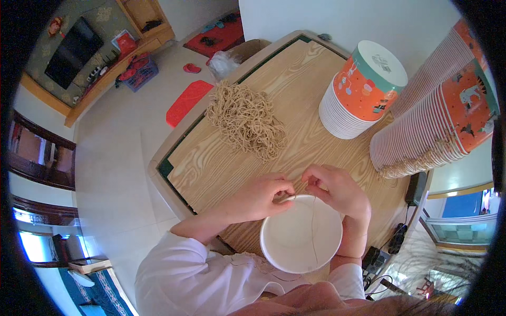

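Note:
A white paper bucket [287, 237] is tilted toward me, its open mouth facing up and its inside showing no contents but a thin strand. At the far left part of its rim, my left hand [263, 196] is closed, fingers curled around something pale that is mostly hidden. Just to the right, my right hand [340, 190] pinches thumb and forefinger together on a thin tan string [313, 231], which hangs down across the bucket's mouth. Beyond my hands lies a loose tangled heap of tan cord [246, 120] on the wooden table [295, 84].
An upside-down stack of orange and green printed paper buckets [363, 84] stands at the back right. Longer bucket stacks [432, 126] lean beside it, with tan cord ends along one side. A red stool [188, 102] stands past the left edge. Black cables and adapters [395, 239] are at the right.

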The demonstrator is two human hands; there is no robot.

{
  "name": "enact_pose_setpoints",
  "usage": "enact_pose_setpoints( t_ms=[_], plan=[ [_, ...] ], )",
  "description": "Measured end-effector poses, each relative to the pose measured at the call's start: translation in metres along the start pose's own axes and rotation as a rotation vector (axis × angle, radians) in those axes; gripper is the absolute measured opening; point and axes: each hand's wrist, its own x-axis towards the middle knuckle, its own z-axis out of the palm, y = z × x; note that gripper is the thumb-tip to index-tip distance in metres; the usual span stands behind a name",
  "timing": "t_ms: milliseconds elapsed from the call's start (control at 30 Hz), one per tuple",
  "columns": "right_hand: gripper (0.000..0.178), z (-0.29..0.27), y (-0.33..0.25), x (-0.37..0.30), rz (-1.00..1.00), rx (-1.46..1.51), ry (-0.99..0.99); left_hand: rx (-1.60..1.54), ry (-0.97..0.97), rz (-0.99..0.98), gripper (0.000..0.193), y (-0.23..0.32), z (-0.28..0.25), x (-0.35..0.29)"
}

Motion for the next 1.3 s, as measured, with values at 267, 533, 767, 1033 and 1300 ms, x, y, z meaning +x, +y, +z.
enact_pose_setpoints(
  t_ms=[267, 533, 767, 1033, 1300],
  plan=[
    [0.022, 0.007, 0.007, 0.000, 0.055, 0.000, -0.039, 0.052, 0.324, -0.245, 0.013, -0.009, -0.026, -0.021],
    [0.035, 0.015, -0.010, 0.011, 0.380, 0.303, -0.097, 0.193, 0.615, -0.130, 0.012, 0.004, -0.055, -0.043],
    [0.063, 0.020, -0.024, 0.005, 0.548, 1.053, -0.067, 0.431, 0.819, 0.371, 0.018, 0.034, -0.060, -0.047],
    [0.058, 0.032, -0.063, -0.005, 0.369, 0.815, 0.131, -1.056, 1.097, -0.170, 0.049, -0.013, -0.013, -0.025],
    [0.062, -0.031, -0.119, -0.038, 0.003, -0.009, 0.344, -0.831, 0.652, -0.021, 0.055, -0.012, -0.031, 0.022]
  ],
)
